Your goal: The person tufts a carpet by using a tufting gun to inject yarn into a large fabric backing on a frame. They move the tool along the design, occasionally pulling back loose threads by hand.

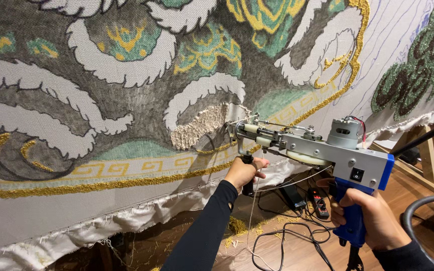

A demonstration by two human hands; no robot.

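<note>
We hold a tufting gun (322, 150) in both hands, its needle end pressed against a large stretched backing cloth (36, 200) printed with a grey, green and white pattern. Our right hand (372, 213) wraps the blue pistol grip under the gun's rear, fingers clamped around it. Our left hand (244, 172) grips the black front handle below the needle, fingers closed on it, the black sleeve (204, 231) running down from the wrist. Just left of the needle sits a patch of freshly tufted cream yarn (197, 128) inside a white curl of the design. A gold tufted border line (91, 186) runs along the cloth beneath it. Black cables (287, 236) and a power strip (319, 200) lie on the wooden floor (423, 185) below.
</note>
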